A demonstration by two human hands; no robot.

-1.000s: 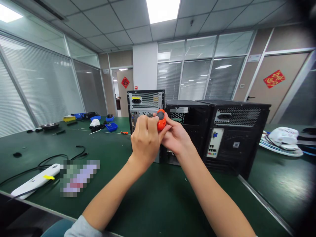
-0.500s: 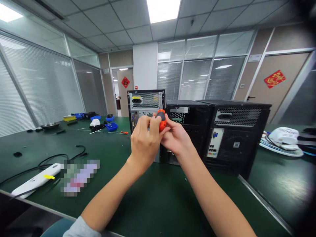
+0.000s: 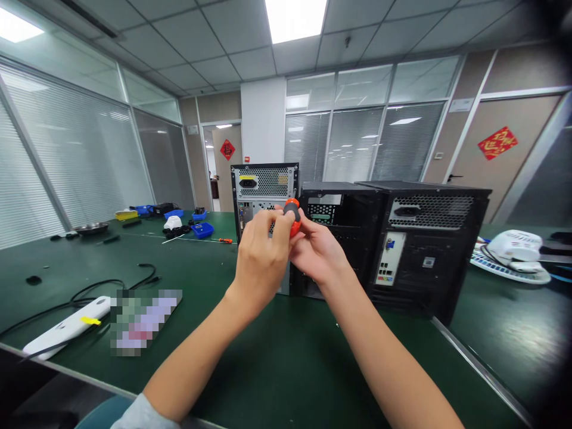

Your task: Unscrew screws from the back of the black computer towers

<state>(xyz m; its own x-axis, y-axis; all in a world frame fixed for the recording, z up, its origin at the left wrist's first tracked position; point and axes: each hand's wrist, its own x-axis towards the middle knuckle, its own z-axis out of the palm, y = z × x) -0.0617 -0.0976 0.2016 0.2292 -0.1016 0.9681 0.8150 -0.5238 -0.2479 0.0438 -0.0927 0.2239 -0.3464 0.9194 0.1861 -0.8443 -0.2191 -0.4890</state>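
Observation:
Both my hands are raised in front of me, closed together around a small orange and black tool handle (image 3: pixel 294 215). My left hand (image 3: pixel 261 253) wraps its fingers over the handle from the left. My right hand (image 3: pixel 316 247) grips it from the right and below. Most of the tool is hidden by my fingers. Just behind my hands stands a silver-backed computer case (image 3: pixel 263 182), with two black computer cases (image 3: pixel 424 238) to its right on the green table (image 3: pixel 277 357).
A white power strip (image 3: pixel 62 328) with black cables (image 3: pixel 111 283) lies at the left front. Blue trays (image 3: pixel 201 229), a metal bowl (image 3: pixel 90 227) and small tools sit far left. A white device (image 3: pixel 513 250) rests at the right. A metal strip (image 3: pixel 482 372) divides the table.
My left hand's fingers have closed further over the orange handle, covering more of it. Both hands stay in nearly the same place.

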